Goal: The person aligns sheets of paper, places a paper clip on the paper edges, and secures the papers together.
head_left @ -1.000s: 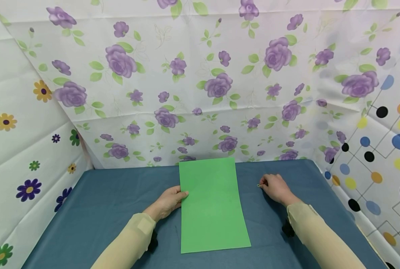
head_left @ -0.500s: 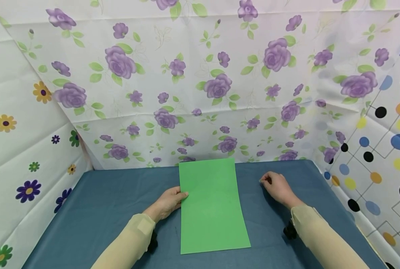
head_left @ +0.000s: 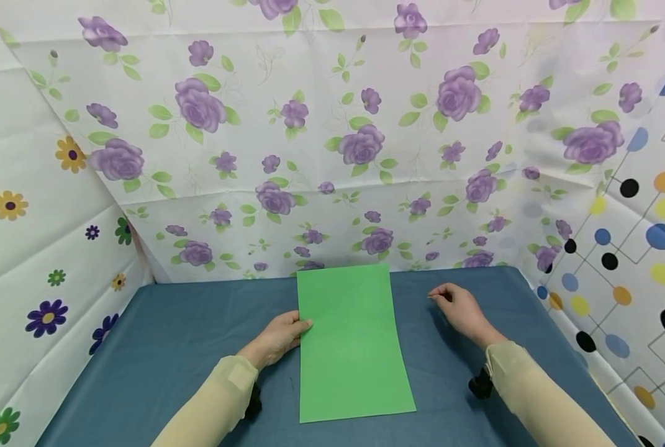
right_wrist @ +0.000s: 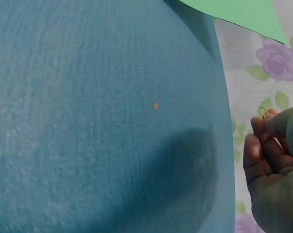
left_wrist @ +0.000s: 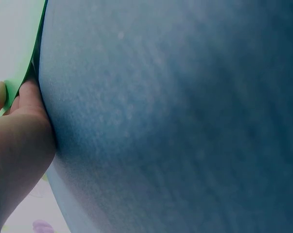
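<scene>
A sheet of green paper [head_left: 350, 347] tilts up over the table, its far edge overlapping the flowered cloth in the head view. My left hand [head_left: 276, 336] grips it by its left edge, thumb on the front and fingers behind, as the left wrist view also shows. To the right of the sheet, my right hand [head_left: 459, 308] is raised a little above the table. Between its thumb and index fingertips it pinches a small yellow paper clip [right_wrist: 263, 112], whose wire loop sticks out past the fingertips.
A blue cloth [head_left: 198, 347] covers the table. Behind it hangs a flowered cloth [head_left: 310, 124], with patterned cloths at both sides. A tiny orange speck [right_wrist: 156, 105] lies on the blue cloth. Dark wrist cameras sit under both cuffs.
My right hand has risen slightly away from me, and the paper clip has turned in its fingertips. The left hand and the green paper stay almost still.
</scene>
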`<state>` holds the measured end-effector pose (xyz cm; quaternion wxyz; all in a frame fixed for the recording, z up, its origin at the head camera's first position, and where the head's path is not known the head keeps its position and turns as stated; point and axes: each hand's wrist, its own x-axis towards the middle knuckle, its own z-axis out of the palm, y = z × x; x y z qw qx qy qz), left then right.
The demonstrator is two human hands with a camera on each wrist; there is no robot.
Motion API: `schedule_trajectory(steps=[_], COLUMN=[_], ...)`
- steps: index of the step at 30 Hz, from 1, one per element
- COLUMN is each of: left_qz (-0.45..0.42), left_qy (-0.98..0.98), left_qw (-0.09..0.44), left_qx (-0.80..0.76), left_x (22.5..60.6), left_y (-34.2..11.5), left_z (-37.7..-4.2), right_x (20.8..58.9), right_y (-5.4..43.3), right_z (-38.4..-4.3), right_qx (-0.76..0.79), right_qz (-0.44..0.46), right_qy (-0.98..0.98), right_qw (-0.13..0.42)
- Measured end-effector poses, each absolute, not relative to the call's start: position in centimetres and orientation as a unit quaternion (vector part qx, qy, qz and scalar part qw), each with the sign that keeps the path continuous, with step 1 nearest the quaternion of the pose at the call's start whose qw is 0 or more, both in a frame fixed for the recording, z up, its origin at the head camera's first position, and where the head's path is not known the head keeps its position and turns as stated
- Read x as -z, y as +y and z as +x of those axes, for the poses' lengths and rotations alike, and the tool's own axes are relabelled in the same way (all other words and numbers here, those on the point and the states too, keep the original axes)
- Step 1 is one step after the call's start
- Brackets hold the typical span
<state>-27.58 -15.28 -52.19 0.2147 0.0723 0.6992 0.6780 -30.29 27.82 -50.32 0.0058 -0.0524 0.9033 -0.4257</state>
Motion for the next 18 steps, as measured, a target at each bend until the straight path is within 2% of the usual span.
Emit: schedule_trajectory(steps=[18], left_qz=[0.072], left_qy=[0.697], left_qw=[0.214], left_qx=[-0.680], left_x=[52.38], left_y=[-15.33], left_z=[-27.69], right_x=[50.95], right_y=[27.00], right_z=[-29.97], right_qx=[0.489], right_qz=[-0.041], right_qy=[0.872], right_qw=[-0.008])
